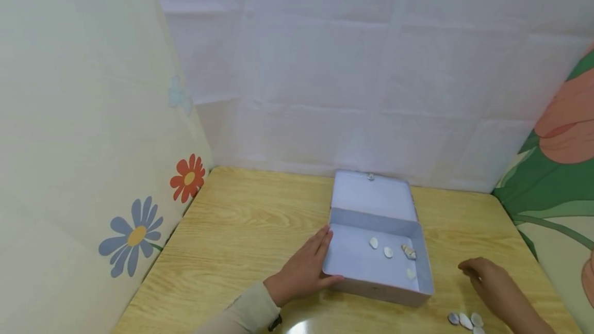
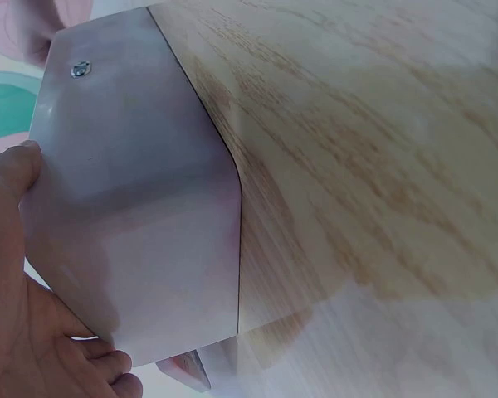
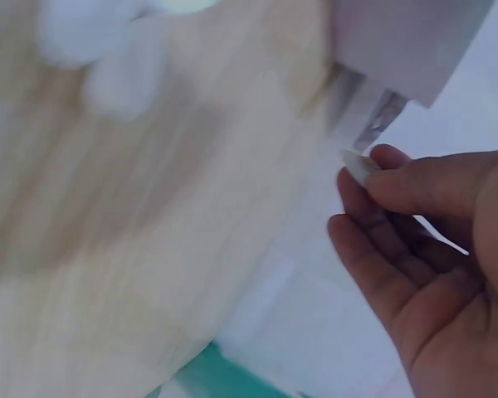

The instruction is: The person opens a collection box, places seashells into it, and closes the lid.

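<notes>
Left hand point(image 1: 301, 272) is at 8 to 9 o'clock from the box point(image 1: 390, 294), thumb along the front rim, fingers round the left side — gripping that near corner. Right hand point(image 1: 492, 287) hangs over the table point(image 1: 250, 210) at 3 to 4 o'clock from the box, just beside it, palm turned down, forearm coming in from 5 o'clock. In the right wrist view I'm pinching a small shell point(image 3: 358, 166) between thumb and forefinger, other fingers loosely bent.

Pinched shell: whitish, thin, mostly covered by my thumb. Its free end points to about 10 o'clock in that view, visible long axis roughly 10 to 4.

Box: pale lilac-grey, smooth, lid point(image 1: 373, 197) thrown back at 12 o'clock, small metal catch point(image 2: 81, 70) on the front wall. Long axis runs 9 to just past 3 o'clock, front facing me. Inside — two white shells point(image 1: 388, 252) mid-floor, a brown-and-white piece point(image 1: 408, 251) at 3, a paler shell point(image 1: 411, 273) at 4.

Loose shells point(image 1: 465, 320), whitish and greyish, lie clustered on the table at 4 o'clock from the box, near my right hand.
</notes>
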### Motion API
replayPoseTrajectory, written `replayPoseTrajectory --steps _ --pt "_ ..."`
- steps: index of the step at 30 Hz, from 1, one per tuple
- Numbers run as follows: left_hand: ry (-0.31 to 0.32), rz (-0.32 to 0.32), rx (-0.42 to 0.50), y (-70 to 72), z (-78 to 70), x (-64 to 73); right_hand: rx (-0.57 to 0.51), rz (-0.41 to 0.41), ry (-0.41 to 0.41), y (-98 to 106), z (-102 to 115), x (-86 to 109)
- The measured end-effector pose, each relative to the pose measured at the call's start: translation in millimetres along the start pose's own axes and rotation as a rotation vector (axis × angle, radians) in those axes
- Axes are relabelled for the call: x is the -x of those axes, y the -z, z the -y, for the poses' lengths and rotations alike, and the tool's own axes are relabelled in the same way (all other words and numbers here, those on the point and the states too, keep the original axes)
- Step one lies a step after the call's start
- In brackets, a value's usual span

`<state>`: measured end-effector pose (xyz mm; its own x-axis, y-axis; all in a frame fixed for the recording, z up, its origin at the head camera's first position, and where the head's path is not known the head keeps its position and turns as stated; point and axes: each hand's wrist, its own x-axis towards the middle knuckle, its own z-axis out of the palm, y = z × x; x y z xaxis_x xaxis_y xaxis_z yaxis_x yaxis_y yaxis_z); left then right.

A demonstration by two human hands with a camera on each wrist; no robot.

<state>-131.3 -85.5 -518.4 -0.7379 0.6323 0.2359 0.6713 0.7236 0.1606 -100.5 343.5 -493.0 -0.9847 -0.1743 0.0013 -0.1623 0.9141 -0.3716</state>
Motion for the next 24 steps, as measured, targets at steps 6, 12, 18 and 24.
replayPoseTrajectory --steps 6,12,18,24 --pt "-0.001 0.006 -0.004 -0.8 -0.3 -0.5 0.005 -0.257 0.113 0.2 29.6 -9.5" --pt "-0.008 -0.012 -0.009 -1.5 0.3 -0.7 -0.032 -0.437 0.206 -3.1 54.4 -23.1" --pt "-0.012 -0.013 -0.013 -1.4 0.2 -0.4 -0.124 -0.454 0.247 -12.0 72.9 -36.6" --pt "-0.003 -0.005 -0.008 0.9 0.1 -0.2 -0.212 -0.419 0.235 -21.3 86.2 -46.3"
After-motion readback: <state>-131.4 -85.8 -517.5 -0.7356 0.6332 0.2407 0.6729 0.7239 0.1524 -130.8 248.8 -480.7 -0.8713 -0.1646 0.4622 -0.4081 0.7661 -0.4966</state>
